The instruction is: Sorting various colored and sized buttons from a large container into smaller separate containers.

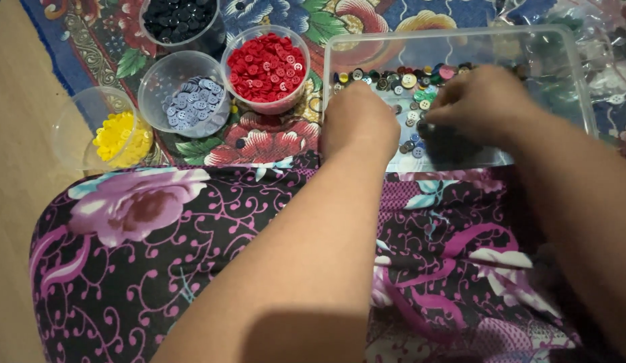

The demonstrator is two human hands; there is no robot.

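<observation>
**Both hands in the button tray**

Your clear tray (528, 50) lies long axis left to right, mixed buttons (410, 84) inside. Your left hand (357, 121) curls at its near-left corner; whether it holds anything is hidden. Your right hand (484, 104) pinches among dark buttons. The red-button bowl (266, 67) sits just left of the tray.

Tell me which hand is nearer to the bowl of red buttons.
Left. The left hand rests at the near left edge of the clear tray, just right of the bowl of red buttons. The right hand is farther right, inside the tray.
</observation>
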